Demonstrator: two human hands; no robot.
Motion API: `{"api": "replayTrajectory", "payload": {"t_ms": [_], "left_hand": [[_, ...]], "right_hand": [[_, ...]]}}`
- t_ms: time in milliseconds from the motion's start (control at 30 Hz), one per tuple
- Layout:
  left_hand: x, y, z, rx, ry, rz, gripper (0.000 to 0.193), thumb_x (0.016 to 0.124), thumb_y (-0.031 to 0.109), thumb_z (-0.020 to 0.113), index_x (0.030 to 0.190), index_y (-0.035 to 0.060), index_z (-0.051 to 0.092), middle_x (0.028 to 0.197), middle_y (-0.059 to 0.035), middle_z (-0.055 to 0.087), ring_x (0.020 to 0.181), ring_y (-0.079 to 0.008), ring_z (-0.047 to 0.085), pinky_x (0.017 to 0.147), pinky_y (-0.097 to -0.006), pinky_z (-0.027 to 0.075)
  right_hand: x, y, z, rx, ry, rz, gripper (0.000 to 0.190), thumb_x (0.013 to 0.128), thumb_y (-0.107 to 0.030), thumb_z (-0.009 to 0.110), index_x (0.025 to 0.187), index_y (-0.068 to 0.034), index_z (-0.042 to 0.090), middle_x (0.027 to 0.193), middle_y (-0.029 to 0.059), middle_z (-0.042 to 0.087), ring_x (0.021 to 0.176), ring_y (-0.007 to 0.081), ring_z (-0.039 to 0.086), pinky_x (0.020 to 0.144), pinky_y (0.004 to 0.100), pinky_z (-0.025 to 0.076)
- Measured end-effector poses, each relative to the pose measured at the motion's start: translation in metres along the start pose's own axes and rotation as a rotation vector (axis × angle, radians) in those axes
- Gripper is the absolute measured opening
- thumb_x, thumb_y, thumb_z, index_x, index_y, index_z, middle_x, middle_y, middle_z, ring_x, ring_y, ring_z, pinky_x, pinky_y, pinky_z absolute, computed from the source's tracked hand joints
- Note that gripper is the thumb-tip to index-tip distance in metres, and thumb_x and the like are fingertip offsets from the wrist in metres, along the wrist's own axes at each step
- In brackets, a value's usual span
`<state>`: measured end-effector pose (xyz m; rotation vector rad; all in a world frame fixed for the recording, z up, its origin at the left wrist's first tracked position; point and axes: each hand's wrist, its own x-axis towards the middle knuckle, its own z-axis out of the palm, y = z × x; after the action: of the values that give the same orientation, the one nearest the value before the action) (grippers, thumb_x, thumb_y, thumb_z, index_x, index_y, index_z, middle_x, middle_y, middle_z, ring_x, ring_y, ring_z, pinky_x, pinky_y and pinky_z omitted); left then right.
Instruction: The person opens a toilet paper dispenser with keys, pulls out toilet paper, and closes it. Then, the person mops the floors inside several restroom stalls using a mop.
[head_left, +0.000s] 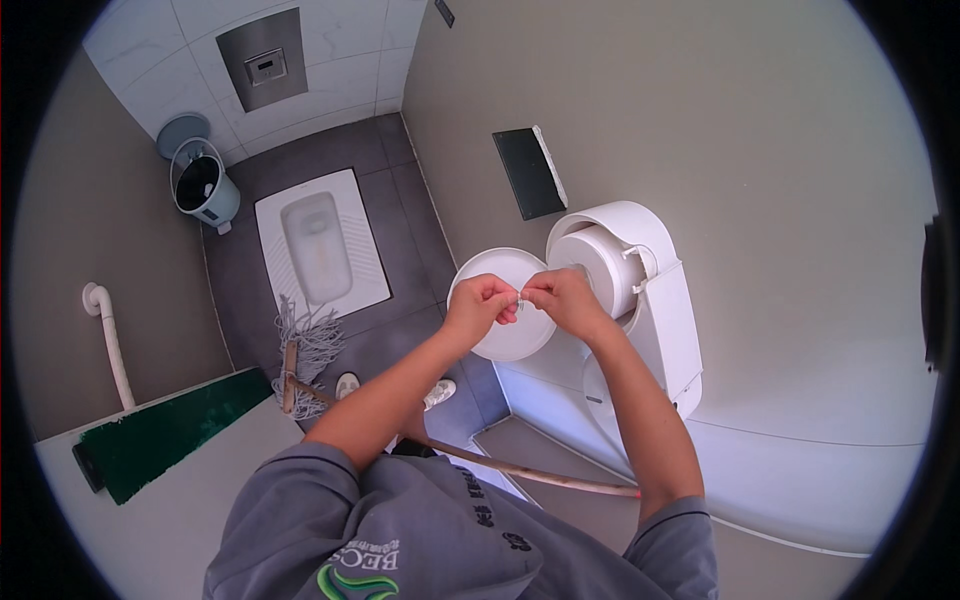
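My left hand (480, 306) and my right hand (566, 300) meet at the fingertips. Between them they pinch a small, thin shiny object (520, 302), too small to name for sure; it may be a key or a key ring. Behind the hands is a round white cover (517, 343), swung away from the wall-mounted toilet paper dispenser (675, 315). Inside the uncovered dispenser, close to my right hand, sits a large roll of toilet paper (596, 251). My right hand hides part of the roll's face.
A string mop (319, 360) leans close to my body, its wooden handle (540, 474) crossing below my forearms. A squat toilet (322, 247) is set in the floor. Beyond it stands a bin (217, 195) with a raised lid. A grab bar (112, 345) juts from the left wall.
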<state>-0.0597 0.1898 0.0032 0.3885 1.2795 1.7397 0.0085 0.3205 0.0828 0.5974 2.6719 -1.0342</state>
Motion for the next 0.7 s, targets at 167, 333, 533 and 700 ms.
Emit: {"api": "replayTrajectory", "payload": {"t_ms": [167,333,533,700], "left_hand": [[-0.002,0.001,0.001,-0.104,0.046,-0.05,0.003,0.076,0.001,0.055,0.077,-0.0021,0.055,0.07,-0.009,0.059,0.061,-0.0117,0.057,0.057,-0.022,0.048],[-0.004,0.001,-0.005,-0.129,0.074,-0.076,0.005,0.075,0.0,0.055,0.08,-0.0021,0.055,0.074,-0.0096,0.059,0.064,-0.0126,0.058,0.06,-0.0222,0.048],[-0.017,-0.014,-0.032,0.023,0.196,0.061,0.01,0.076,0.002,0.054,0.086,-0.0007,0.055,0.075,-0.0074,0.058,0.063,-0.0121,0.057,0.059,-0.0216,0.047],[-0.033,-0.046,-0.06,0.046,0.416,0.08,0.013,0.075,0.001,0.05,0.087,-0.0008,0.055,0.071,-0.0062,0.057,0.063,-0.0102,0.056,0.057,-0.0222,0.047]], "right_hand": [[0.0,-0.004,-0.002,0.076,0.02,0.044,0.012,0.069,-0.011,0.059,0.074,0.0,0.063,0.065,0.0122,0.059,0.06,0.0182,0.055,0.058,0.0284,0.043],[0.0,-0.005,0.005,0.016,0.106,-0.024,0.01,0.068,-0.008,0.062,0.074,0.0,0.062,0.068,0.0114,0.06,0.061,0.016,0.055,0.057,0.0265,0.043],[0.002,0.005,0.013,-0.247,0.131,-0.06,0.01,0.066,-0.011,0.06,0.071,-0.002,0.063,0.072,0.0164,0.057,0.068,0.0302,0.055,0.063,0.0369,0.043],[0.0,0.007,0.025,-0.494,0.181,-0.109,0.009,0.068,-0.011,0.056,0.064,-0.003,0.059,0.067,0.0138,0.054,0.067,0.0294,0.056,0.064,0.0381,0.044]]}}
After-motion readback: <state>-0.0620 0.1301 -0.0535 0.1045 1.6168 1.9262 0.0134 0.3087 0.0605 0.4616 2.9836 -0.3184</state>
